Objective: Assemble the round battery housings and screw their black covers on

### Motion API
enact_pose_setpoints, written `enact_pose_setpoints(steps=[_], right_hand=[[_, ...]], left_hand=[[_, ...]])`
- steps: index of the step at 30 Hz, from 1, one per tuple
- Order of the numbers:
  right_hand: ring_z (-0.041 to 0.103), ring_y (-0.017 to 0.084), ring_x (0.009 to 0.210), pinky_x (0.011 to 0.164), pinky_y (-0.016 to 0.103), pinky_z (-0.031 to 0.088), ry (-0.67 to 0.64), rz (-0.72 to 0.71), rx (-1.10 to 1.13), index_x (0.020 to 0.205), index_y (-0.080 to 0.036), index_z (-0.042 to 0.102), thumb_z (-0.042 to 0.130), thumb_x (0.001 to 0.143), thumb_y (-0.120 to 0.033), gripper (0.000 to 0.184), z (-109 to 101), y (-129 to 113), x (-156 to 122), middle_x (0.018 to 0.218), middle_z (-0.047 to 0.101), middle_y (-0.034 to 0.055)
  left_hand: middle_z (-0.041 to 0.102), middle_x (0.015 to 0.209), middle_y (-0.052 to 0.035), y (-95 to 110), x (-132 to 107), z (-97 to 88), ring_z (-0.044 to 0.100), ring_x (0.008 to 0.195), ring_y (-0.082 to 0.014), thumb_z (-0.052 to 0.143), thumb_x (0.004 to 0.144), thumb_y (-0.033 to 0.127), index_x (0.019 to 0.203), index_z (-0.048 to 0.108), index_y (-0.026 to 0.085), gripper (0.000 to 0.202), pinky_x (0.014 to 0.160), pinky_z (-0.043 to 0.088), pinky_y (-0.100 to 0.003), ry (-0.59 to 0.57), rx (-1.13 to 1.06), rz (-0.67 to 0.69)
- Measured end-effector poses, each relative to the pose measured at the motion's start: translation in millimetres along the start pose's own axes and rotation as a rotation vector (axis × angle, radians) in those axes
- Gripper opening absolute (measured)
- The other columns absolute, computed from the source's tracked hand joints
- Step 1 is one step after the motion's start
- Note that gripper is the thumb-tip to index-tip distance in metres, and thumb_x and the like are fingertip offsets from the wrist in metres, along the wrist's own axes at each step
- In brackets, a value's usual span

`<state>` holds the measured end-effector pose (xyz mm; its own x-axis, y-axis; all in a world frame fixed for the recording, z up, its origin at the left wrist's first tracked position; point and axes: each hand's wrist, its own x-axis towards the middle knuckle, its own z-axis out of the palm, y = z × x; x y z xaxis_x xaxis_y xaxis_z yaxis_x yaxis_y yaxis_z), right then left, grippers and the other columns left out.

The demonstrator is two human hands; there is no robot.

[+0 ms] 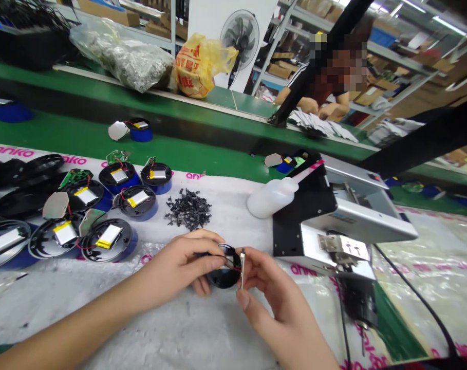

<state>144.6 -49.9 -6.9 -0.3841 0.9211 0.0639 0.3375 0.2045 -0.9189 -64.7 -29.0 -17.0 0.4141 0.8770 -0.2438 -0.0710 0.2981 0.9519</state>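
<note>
My left hand [189,259] is closed around the far left side of a round black housing [224,279], which sits low over the covered bench. My right hand [272,293] pinches a thin circuit board [242,270], seen edge-on at the housing's right side. Thin wires run between the board and the housing. Part of the housing's inside is hidden by my left fingers. Just beyond my hands lies a pile of small black plastic parts [189,209]. To the left stand several similar housings [109,237] with blue sides, silver battery packs and loose boards.
A white squeeze bottle [272,198] leans against a silver and black machine [356,218] on the right, with cables below it. A green conveyor belt [202,149] runs behind, carrying more housings. Across it are plastic bags [197,67] and a person handling papers.
</note>
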Motion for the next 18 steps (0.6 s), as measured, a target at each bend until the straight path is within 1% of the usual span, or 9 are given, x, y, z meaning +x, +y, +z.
enact_pose_setpoints(steps=[2,5,7,10,11,13,15,16,18], right_hand=[[0.063,0.017,0.085,0.075,0.029,0.060,0.008,0.022,0.032,0.129,-0.030,0.051,0.056,0.089,-0.015,0.044,0,0,-2,0.098,0.061,0.0023],[0.065,0.018,0.088,0.075,0.029,0.060,-0.017,0.044,0.113,0.130,-0.030,0.052,0.057,0.090,-0.016,0.042,-1,3,-6,0.101,0.062,0.0038],[0.065,0.017,0.088,0.075,0.028,0.061,0.001,0.038,0.129,0.130,-0.030,0.053,0.058,0.089,-0.016,0.043,1,4,-7,0.103,0.061,0.0042],[0.064,0.017,0.086,0.073,0.027,0.061,0.071,-0.004,0.065,0.126,-0.028,0.057,0.060,0.083,-0.011,0.046,7,1,-7,0.101,0.060,0.0043],[0.064,0.017,0.086,0.073,0.026,0.061,0.081,-0.013,0.048,0.125,-0.027,0.058,0.060,0.081,-0.010,0.047,9,-1,-6,0.100,0.060,0.0041],[0.063,0.016,0.086,0.073,0.026,0.061,0.083,-0.012,0.040,0.123,-0.026,0.059,0.060,0.079,-0.010,0.047,13,-3,-5,0.097,0.059,0.0033],[0.063,0.016,0.085,0.073,0.025,0.060,0.083,0.002,0.041,0.122,-0.026,0.058,0.060,0.079,-0.011,0.046,14,-4,-5,0.096,0.059,0.0024],[0.063,0.016,0.085,0.073,0.025,0.060,0.083,0.007,0.037,0.122,-0.027,0.058,0.060,0.080,-0.012,0.045,15,-3,-5,0.095,0.059,0.0018],[0.062,0.015,0.085,0.072,0.025,0.059,0.077,-0.003,0.009,0.124,-0.028,0.056,0.059,0.082,-0.014,0.044,13,-3,-6,0.096,0.059,0.0011]], left_hand=[[0.057,0.130,-0.0096,2,1,-1.2,0.069,0.053,-0.0099,0.067,0.085,0.037,0.088,0.076,0.020,0.019,0.053,0.059,-0.023,-0.013,-0.017,-0.011],[0.057,0.131,-0.0105,4,2,-2.5,0.071,0.056,-0.0125,0.065,0.087,0.037,0.091,0.077,0.020,0.021,0.055,0.061,-0.025,-0.058,-0.018,-0.021],[0.059,0.130,-0.0112,3,3,-1.1,0.071,0.053,-0.0122,0.065,0.087,0.037,0.088,0.078,0.019,0.022,0.051,0.060,-0.023,-0.032,-0.009,-0.017],[0.064,0.124,-0.0100,-2,6,3.3,0.066,0.045,-0.0084,0.069,0.084,0.036,0.088,0.080,0.020,0.020,0.040,0.052,-0.018,0.085,-0.022,-0.001],[0.068,0.119,-0.0089,-3,7,4.5,0.063,0.041,-0.0065,0.069,0.084,0.035,0.090,0.080,0.021,0.019,0.036,0.047,-0.016,0.123,-0.029,-0.005],[0.074,0.102,-0.0060,-4,9,5.8,0.055,0.034,-0.0025,0.071,0.083,0.032,0.098,0.080,0.023,0.020,0.031,0.036,-0.013,0.177,-0.031,-0.038],[0.076,0.094,-0.0032,-2,9,5.7,0.050,0.031,-0.0001,0.072,0.083,0.029,0.107,0.077,0.026,0.025,0.030,0.028,-0.011,0.207,-0.013,-0.089],[0.076,0.094,-0.0025,0,9,5.2,0.050,0.031,0.0004,0.071,0.084,0.029,0.111,0.075,0.027,0.027,0.030,0.027,-0.011,0.210,-0.001,-0.113],[0.075,0.094,-0.0013,3,7,4.0,0.051,0.033,0.0004,0.071,0.085,0.029,0.113,0.073,0.027,0.028,0.031,0.027,-0.011,0.198,0.021,-0.144]])
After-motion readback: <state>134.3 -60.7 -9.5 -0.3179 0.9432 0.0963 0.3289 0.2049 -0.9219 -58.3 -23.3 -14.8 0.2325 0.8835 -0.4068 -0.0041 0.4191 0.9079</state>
